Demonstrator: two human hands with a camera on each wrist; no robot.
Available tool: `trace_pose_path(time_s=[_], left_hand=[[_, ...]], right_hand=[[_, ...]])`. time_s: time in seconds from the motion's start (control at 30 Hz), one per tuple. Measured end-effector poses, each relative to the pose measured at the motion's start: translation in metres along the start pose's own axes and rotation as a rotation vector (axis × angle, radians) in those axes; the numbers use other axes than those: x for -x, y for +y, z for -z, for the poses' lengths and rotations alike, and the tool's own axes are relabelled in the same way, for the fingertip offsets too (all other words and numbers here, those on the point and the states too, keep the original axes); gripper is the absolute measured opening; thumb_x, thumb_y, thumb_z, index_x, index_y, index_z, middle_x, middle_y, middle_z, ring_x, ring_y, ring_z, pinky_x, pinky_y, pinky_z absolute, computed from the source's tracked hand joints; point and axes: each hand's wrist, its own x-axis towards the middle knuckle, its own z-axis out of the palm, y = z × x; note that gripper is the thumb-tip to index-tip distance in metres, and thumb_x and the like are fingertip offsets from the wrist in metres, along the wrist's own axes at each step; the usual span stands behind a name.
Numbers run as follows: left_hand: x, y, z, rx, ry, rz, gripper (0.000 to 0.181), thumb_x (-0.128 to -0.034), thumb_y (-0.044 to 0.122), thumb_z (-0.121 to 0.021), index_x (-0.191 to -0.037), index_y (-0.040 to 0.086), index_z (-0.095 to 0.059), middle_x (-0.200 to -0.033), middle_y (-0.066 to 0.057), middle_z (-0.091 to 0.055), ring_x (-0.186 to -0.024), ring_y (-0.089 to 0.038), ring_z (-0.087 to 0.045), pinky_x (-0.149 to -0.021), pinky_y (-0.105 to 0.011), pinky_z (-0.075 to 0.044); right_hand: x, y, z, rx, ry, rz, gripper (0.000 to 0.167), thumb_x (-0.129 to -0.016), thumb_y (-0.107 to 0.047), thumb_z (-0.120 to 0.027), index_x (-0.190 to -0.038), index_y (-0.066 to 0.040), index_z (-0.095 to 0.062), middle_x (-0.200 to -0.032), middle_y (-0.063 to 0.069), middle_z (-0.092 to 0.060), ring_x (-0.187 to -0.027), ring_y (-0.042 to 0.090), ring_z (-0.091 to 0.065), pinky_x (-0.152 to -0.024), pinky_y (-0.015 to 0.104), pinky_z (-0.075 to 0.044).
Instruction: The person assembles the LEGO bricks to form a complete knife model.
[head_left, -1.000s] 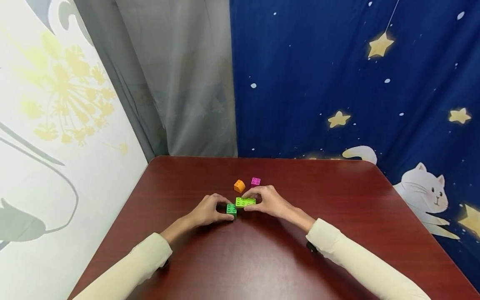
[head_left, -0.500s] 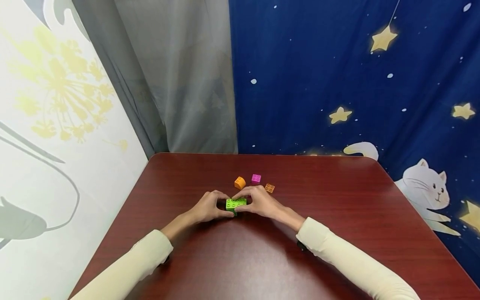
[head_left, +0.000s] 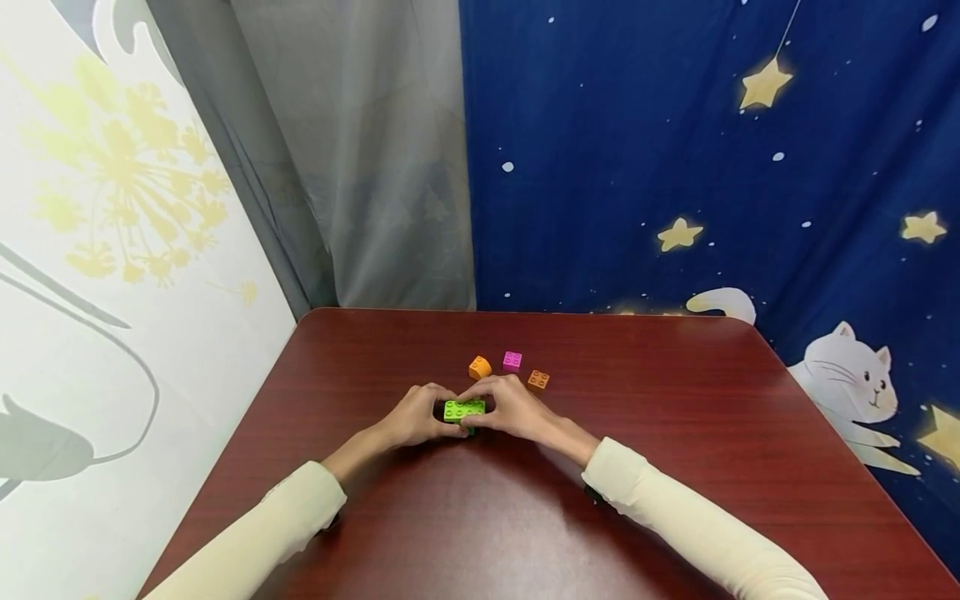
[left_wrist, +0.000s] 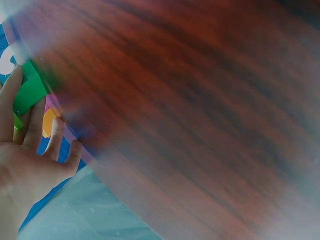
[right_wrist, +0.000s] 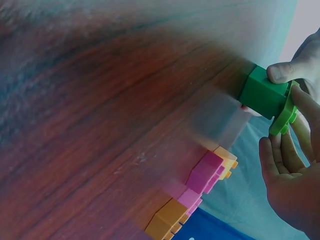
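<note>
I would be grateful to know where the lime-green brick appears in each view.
Head: lime-green brick below centre, slightly left, between the left hand and right hand.
Left wrist: lime-green brick at the left edge, partly hidden.
Right wrist: lime-green brick near the right edge, slightly above mid-height.
Shared landmark: yellow-orange brick, in all three views.

A dark reddish-brown wood-grain table (head_left: 450, 533) with rounded far corners carries a few studded toy bricks. Near its middle a dark green brick (right_wrist: 264, 92) appears to rest on the surface, and a little farther back lie a curved yellow-orange brick (head_left: 480, 367), a pink brick (head_left: 512, 360) and an orange-brown brick (head_left: 538, 379), near one another but apart. The right wrist view also shows a magenta brick (right_wrist: 205, 171) among these.
</note>
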Motion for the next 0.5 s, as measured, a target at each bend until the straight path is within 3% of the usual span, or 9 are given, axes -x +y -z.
trace_pose_path(time_s=[0.33, 0.5], left_hand=[[-0.0011, 0.0, 0.002, 0.016, -0.008, -0.002, 0.035, -0.08, 0.035, -0.092, -0.109, 0.021, -0.08, -0.102, 0.012, -0.074, -0.1, -0.012, -0.062, -0.089, -0.035, -0.053], [-0.0005, -0.0019, 0.0009, 0.009, -0.008, -0.014, 0.039, -0.0809, 0.037, -0.091, -0.113, 0.019, -0.079, -0.107, 0.009, -0.075, -0.104, -0.014, -0.063, -0.091, -0.036, -0.053]], right_hand=[[0.0, 0.0016, -0.0032, -0.022, 0.017, -0.027, 0.034, -0.085, -0.028, -0.089, -0.115, -0.016, -0.081, -0.108, -0.002, -0.077, -0.1, 0.007, -0.067, -0.084, 0.023, -0.054], [0.0, 0.0019, -0.0057, -0.016, 0.025, -0.051, 0.035, -0.082, -0.032, -0.09, -0.113, -0.016, -0.081, -0.106, -0.003, -0.077, -0.098, 0.007, -0.067, -0.085, 0.029, -0.056]])
